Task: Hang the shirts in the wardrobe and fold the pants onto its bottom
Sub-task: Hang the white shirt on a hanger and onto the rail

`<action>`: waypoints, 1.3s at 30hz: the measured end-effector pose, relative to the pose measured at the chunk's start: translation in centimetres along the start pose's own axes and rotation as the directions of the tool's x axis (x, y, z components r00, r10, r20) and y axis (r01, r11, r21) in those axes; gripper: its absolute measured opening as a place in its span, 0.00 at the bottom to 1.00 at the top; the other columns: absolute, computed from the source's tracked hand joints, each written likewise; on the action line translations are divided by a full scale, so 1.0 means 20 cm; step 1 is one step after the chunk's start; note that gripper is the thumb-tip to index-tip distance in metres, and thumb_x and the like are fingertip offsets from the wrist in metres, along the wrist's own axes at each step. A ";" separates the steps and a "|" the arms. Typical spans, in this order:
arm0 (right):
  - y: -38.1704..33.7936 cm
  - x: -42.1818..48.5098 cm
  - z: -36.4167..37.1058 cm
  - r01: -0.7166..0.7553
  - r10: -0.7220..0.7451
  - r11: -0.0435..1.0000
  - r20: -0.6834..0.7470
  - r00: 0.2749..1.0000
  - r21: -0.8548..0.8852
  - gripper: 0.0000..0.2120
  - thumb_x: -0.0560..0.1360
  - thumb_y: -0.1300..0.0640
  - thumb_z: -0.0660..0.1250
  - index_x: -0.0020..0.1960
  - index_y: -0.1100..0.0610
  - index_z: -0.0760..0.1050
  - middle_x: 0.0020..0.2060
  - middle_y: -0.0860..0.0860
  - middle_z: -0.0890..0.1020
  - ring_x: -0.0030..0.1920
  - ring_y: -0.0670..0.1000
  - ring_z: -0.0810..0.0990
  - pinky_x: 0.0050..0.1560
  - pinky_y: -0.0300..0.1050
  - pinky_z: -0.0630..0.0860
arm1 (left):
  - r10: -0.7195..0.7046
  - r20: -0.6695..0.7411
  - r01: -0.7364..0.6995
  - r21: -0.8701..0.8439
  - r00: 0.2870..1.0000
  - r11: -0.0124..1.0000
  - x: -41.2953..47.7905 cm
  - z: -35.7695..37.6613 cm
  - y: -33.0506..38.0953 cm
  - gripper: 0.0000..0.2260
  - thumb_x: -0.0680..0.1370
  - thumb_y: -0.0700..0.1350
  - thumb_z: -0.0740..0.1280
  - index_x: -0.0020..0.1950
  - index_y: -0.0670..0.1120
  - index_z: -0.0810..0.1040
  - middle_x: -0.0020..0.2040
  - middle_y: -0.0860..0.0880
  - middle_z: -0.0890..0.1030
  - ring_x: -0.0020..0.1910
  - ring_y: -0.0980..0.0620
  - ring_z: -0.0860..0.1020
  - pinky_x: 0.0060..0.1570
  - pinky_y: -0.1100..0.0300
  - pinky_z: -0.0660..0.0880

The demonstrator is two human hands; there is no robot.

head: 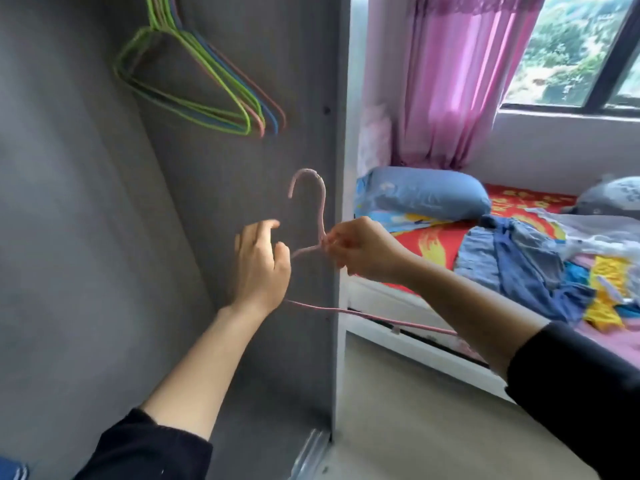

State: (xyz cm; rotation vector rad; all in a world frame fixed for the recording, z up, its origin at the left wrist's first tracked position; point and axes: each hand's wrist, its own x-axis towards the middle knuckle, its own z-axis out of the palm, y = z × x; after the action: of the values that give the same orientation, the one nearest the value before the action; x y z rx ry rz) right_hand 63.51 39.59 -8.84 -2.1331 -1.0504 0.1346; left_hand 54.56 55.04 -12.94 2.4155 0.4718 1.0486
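Hanger (322,209) hook-up at frame centre, neck pinched by right hand (363,252); left hand (259,268) beside it, fingers loose, apart; clothes (512,261) lie rightward on bed (408,240), nearer right hand.

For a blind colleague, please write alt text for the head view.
The right hand pinches the neck of a thin pink wire hanger inside a grey wardrobe; the open left hand is beside it. Above hang empty coloured hangers.
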 end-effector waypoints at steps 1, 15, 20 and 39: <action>0.10 -0.08 -0.04 -0.040 0.040 0.999 0.010 0.999 0.008 0.05 0.76 0.59 0.66 0.42 0.56 0.80 0.27 0.47 0.78 0.26 0.46 0.77 0.29 0.41 0.75 | 0.015 0.034 -0.015 -0.009 0.999 1.000 -0.06 0.11 0.06 0.15 0.77 0.39 0.60 0.64 0.42 0.73 0.62 0.42 0.74 0.61 0.45 0.69 0.59 0.60 0.60; 1.45 -1.08 -0.89 -0.504 0.519 0.854 -0.136 0.844 0.131 0.05 0.74 0.57 0.69 0.42 0.58 0.81 0.29 0.50 0.80 0.25 0.40 0.75 0.28 0.33 0.71 | -0.006 0.531 0.074 -0.107 0.847 0.992 -0.64 1.56 1.18 0.17 0.78 0.42 0.58 0.67 0.44 0.70 0.65 0.41 0.71 0.65 0.43 0.66 0.63 0.51 0.64; 1.88 -1.33 -1.18 -0.633 0.644 0.763 -0.238 0.727 0.132 0.05 0.73 0.56 0.70 0.38 0.53 0.79 0.30 0.46 0.80 0.32 0.44 0.77 0.34 0.40 0.72 | 0.035 0.674 0.069 -0.127 0.738 0.989 -0.74 2.00 1.60 0.17 0.79 0.42 0.57 0.68 0.44 0.68 0.64 0.40 0.70 0.65 0.43 0.65 0.64 0.50 0.64; 3.43 -1.33 -2.24 -0.865 0.866 0.413 -0.416 0.277 0.283 0.06 0.73 0.58 0.67 0.39 0.59 0.74 0.37 0.56 0.79 0.43 0.58 0.80 0.48 0.53 0.75 | 0.334 0.868 -0.221 -0.267 0.366 0.938 -0.46 3.83 2.72 0.15 0.79 0.45 0.57 0.65 0.43 0.69 0.62 0.40 0.71 0.63 0.41 0.66 0.61 0.48 0.66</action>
State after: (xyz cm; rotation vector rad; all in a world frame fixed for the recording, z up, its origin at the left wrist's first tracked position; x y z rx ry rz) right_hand 107.59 -32.02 -27.78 -2.3035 0.5628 0.0667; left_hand 112.83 -15.86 -35.24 2.5569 -0.4067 -0.2957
